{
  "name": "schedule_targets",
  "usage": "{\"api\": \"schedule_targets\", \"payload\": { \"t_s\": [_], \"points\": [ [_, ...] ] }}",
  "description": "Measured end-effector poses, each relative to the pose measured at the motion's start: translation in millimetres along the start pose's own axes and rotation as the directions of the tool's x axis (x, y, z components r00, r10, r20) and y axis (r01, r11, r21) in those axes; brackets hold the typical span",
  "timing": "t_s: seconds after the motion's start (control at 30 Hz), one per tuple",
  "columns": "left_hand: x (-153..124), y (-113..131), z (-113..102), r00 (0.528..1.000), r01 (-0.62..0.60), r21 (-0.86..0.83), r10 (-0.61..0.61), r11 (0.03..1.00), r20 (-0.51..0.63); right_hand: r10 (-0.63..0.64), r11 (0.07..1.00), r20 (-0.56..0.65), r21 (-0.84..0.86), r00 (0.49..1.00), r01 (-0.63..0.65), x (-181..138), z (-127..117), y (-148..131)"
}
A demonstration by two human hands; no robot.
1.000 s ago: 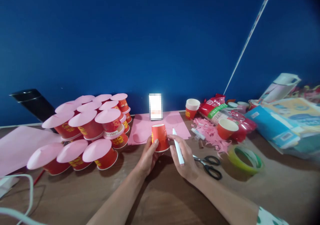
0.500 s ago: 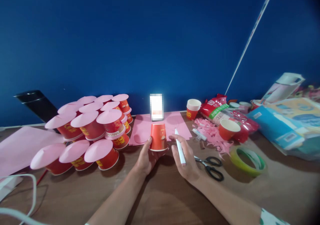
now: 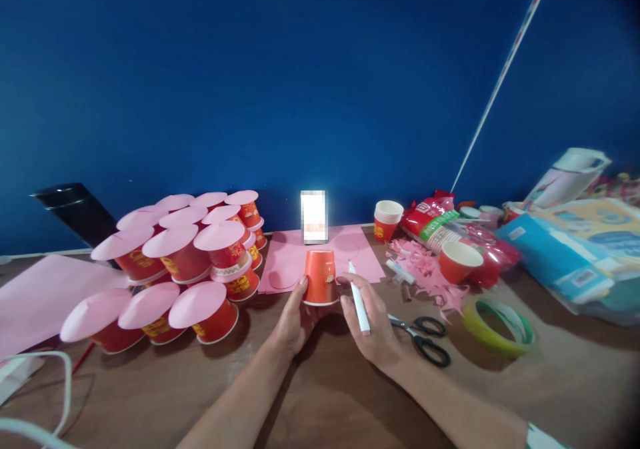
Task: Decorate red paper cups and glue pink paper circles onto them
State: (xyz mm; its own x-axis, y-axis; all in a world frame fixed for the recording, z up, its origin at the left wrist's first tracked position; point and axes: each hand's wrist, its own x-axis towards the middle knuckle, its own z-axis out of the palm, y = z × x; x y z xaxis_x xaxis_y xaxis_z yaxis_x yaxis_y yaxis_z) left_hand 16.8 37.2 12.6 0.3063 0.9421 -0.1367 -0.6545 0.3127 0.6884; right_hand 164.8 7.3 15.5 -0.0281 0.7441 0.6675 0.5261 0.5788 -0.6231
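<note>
An upside-down red paper cup with a small printed figure is gripped at its lower left by my left hand, thumb on its side and the other fingers partly hidden beneath. Close to the cup's right side, my right hand pinches a white marker, tip pointing up and away. Behind the cup lie pink paper sheets with circles drawn on them. A phone with a bright, blurred screen stands upright on the sheets.
At left, several upturned red cups wear pink paper cones. Scissors, a roll of tape, pink scraps, a loose cup, stacked cups and a blue package occupy the right. A white cable lies lower left.
Both hands, the cup and the marker appear slightly lower and to the right, while the whole view has shifted a little too. Each hand keeps its hold.
</note>
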Motion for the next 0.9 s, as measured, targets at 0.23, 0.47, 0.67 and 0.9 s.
{"api": "schedule_targets", "payload": {
  "t_s": [0.23, 0.47, 0.67, 0.9],
  "points": [
    [-0.1, -3.0, -0.1, 0.999, -0.016, 0.006, 0.016, 1.000, 0.037, 0.004, 1.000, 0.015, -0.004, 1.000, -0.004, -0.4, 0.3, 2.1],
    [2.4, -9.1, -3.5, 0.995, -0.073, 0.029, 0.071, 0.997, 0.075, 0.031, 1.000, 0.036, 0.000, 0.999, -0.031, 0.2, 0.0, 3.6],
    [3.7, -10.7, -2.9, 0.996, -0.084, 0.019, 0.083, 0.996, 0.042, 0.082, 0.995, 0.036, 0.051, 0.996, -0.084, 0.6, -1.5, 3.0],
    [2.1, -12.5, -4.1, 0.983, -0.167, 0.170, 0.151, 0.971, 0.104, 0.203, 0.970, 0.003, 0.132, 0.979, -0.202, 2.7, -0.4, 12.8]
  ]
}}
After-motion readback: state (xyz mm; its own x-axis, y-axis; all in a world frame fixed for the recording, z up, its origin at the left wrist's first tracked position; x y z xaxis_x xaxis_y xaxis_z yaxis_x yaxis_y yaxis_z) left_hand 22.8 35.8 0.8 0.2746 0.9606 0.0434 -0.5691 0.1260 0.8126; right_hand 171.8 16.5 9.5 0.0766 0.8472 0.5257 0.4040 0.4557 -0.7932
